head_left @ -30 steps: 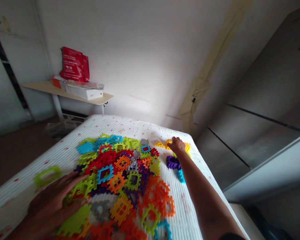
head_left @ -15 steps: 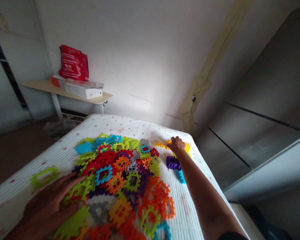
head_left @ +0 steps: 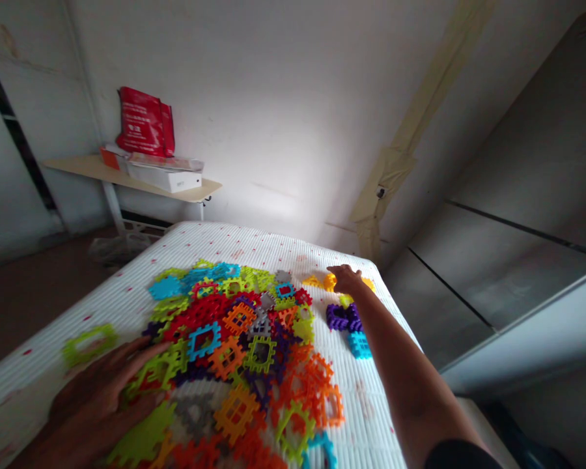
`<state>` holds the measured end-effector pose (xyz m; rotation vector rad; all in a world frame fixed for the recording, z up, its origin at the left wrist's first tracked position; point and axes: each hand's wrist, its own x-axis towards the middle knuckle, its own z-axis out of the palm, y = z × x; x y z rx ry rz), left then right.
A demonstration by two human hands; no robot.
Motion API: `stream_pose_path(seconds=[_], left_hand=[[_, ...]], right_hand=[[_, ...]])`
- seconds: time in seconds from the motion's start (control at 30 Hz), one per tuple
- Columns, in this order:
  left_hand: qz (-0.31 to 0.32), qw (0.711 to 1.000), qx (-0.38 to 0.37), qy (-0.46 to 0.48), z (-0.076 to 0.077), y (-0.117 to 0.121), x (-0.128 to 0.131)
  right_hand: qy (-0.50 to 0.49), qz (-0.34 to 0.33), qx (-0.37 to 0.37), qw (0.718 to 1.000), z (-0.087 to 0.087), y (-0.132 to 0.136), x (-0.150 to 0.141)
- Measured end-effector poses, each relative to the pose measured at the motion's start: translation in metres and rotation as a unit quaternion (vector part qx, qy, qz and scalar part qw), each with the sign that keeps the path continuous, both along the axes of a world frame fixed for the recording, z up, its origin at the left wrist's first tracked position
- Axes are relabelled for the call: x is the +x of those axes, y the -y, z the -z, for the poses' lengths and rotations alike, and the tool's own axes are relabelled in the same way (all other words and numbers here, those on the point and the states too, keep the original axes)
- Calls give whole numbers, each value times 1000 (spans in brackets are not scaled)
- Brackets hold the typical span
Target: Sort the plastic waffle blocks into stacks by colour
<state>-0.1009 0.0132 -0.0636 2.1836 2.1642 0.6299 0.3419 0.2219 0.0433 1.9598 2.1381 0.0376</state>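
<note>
My left hand (head_left: 105,391) lies with fingers stretched out over the left side of a heap of notched plastic building pieces. Beneath its fingers are lime green pieces (head_left: 162,368), and a separate lime green frame (head_left: 90,345) lies just beyond it. My right hand (head_left: 348,279) reaches to the far right, fingers extended and apart, above small yellow pieces (head_left: 329,281). Part of the yellow group is hidden behind this hand. Nearer me, by the right forearm, stand purple stacked pieces (head_left: 338,317) and a light blue stack (head_left: 359,345).
The heap includes red pieces (head_left: 202,316), orange pieces (head_left: 300,378) and blue pieces (head_left: 190,280). It lies on a white ribbed, red-dotted cover (head_left: 254,241). Beyond are a side table (head_left: 78,168) with a red bag (head_left: 144,124) and white box (head_left: 170,180), and a grey cabinet (head_left: 508,215) at right.
My right hand has shifted slightly to the right with its fingers extended, so more of the yellow, purple and light blue pieces shows. My left hand stays in place.
</note>
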Motion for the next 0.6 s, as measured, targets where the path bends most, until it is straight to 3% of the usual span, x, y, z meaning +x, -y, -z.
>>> stream_pose_path(seconds=[0.6], left_hand=[[19, 998, -62, -16, -7, 1, -3]], right_hand=[[7, 24, -11, 1000, 1, -4, -2]])
